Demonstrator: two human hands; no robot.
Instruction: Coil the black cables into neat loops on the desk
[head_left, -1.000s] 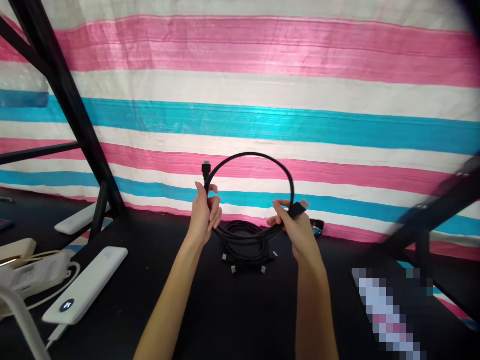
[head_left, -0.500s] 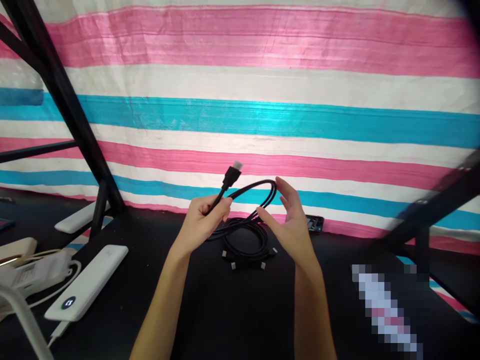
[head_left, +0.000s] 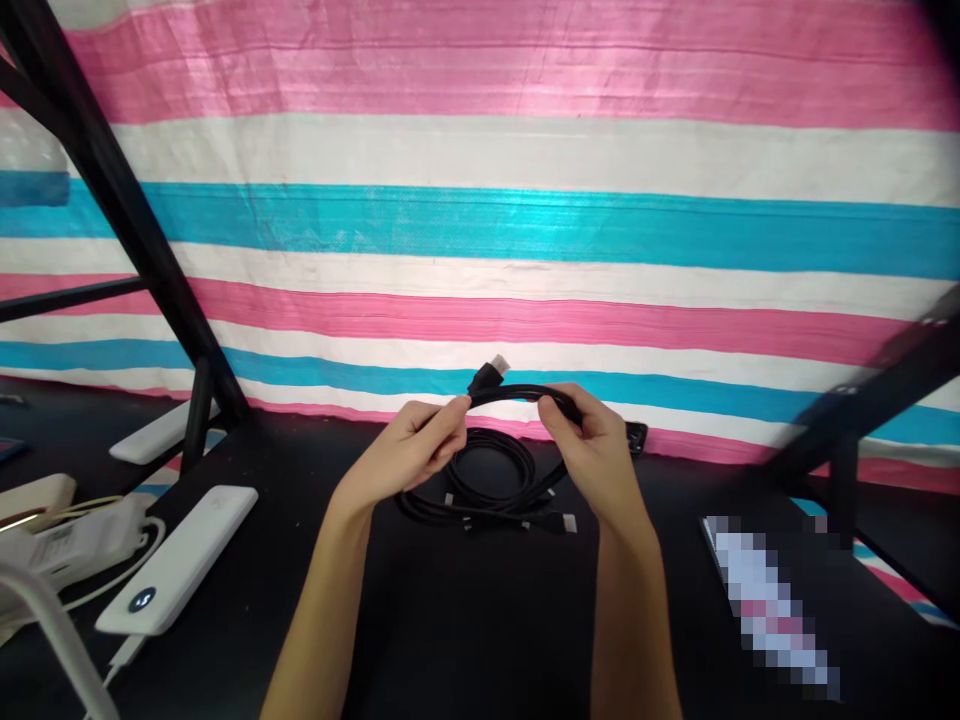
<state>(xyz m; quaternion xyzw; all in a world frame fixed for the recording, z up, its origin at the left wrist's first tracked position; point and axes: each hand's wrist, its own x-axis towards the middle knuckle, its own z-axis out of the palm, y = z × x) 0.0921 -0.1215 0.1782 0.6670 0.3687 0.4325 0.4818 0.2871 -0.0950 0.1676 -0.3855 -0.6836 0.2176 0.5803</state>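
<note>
Both my hands hold one black cable (head_left: 517, 393) just above a black table (head_left: 465, 640). My left hand (head_left: 416, 450) pinches it near a plug with a metal tip (head_left: 489, 375) that points up and right. My right hand (head_left: 592, 450) grips the same cable a little to the right. The cable's other plug (head_left: 559, 522) lies on the table below my right hand. Under my hands lies a coil of black cables (head_left: 487, 490) with several small metal-tipped plugs.
A white power bank (head_left: 176, 560) with a lit display lies at the left, near a white adapter with cords (head_left: 67, 540) and another white bar (head_left: 154, 432). Black frame legs (head_left: 112, 190) stand left and right. A striped tarp (head_left: 525, 230) hangs behind. A dark phone (head_left: 636, 437) lies by it.
The big raised loop has collapsed. My hands have come closer together and lower, my right hand let go and regripped the cable, and one plug now lies on the table.
</note>
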